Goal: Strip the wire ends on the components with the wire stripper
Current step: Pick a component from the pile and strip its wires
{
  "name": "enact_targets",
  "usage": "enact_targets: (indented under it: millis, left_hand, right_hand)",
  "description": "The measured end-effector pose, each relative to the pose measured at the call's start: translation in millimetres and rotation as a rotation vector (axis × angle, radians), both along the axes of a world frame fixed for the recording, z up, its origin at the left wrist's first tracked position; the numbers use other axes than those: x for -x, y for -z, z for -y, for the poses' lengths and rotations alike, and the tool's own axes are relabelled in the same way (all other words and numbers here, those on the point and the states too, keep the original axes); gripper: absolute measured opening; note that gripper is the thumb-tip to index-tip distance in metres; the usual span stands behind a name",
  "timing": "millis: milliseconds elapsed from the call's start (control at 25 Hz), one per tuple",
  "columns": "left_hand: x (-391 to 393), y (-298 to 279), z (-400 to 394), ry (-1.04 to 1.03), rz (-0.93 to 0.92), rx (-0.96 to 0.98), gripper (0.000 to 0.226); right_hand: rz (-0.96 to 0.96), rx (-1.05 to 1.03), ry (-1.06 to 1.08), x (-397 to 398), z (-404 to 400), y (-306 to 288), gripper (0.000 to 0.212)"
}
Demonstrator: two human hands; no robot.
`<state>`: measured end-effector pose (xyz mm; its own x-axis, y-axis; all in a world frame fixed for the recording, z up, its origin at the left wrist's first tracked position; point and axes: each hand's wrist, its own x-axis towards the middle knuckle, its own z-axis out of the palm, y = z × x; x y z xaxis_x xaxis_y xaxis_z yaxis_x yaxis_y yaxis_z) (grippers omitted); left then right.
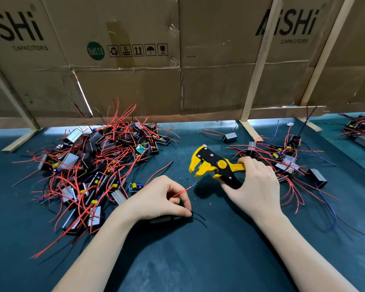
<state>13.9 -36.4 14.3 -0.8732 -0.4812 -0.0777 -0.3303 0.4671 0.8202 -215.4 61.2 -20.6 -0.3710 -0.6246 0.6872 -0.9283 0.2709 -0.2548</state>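
Cardboard sheeting is backing our dark green mat (198, 260). We are pinching a red wire (180, 192) in our left hand (162, 199), its component (162, 219) under the fingers, its bare tip pointing toward the wire stripper (214, 164). Our right hand (255, 184) is clamping the handles; the jaws are standing apart, clear of the wire. Risk: the thin tip may bend or miss the jaw slot; a black lead (199, 216) may snag. The unstripped pile (93, 165) is lying left.

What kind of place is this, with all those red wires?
Probably a small electronics assembly workbench. A big pile of black boxed components with red wires lies on a dark teal mat, the right hand grips a yellow and black wire stripper, and brown cardboard boxes printed "capacitors" form the back wall.
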Motion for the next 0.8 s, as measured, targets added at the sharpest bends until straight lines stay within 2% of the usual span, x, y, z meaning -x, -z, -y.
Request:
enact_targets:
  millis: [160,280,360,800]
  left_hand:
    - [3.8,3.2,2.4,-0.129,-0.117,0.093,0.01]
    - [9.2,5.0,1.7,-0.29,-0.263,-0.051,0.016]
    - [10.6,5.5,1.4,-0.356,-0.324,-0.098,0.009]
    - [21.6,9.0,-7.2,-0.433,-0.328,-0.157,0.017]
  right_hand:
    - [-0.014,-0.02,0.038,1.0,0.6,2.1,0.058]
    - [-0.044,-0.031,0.106,3.1,0.7,1.4,0.061]
    - [-0.064,-0.036,0.115,1.5,0.9,1.1,0.06]
    - [-0.099,-0.042,0.075,-12.0,0.9,-0.1,0.058]
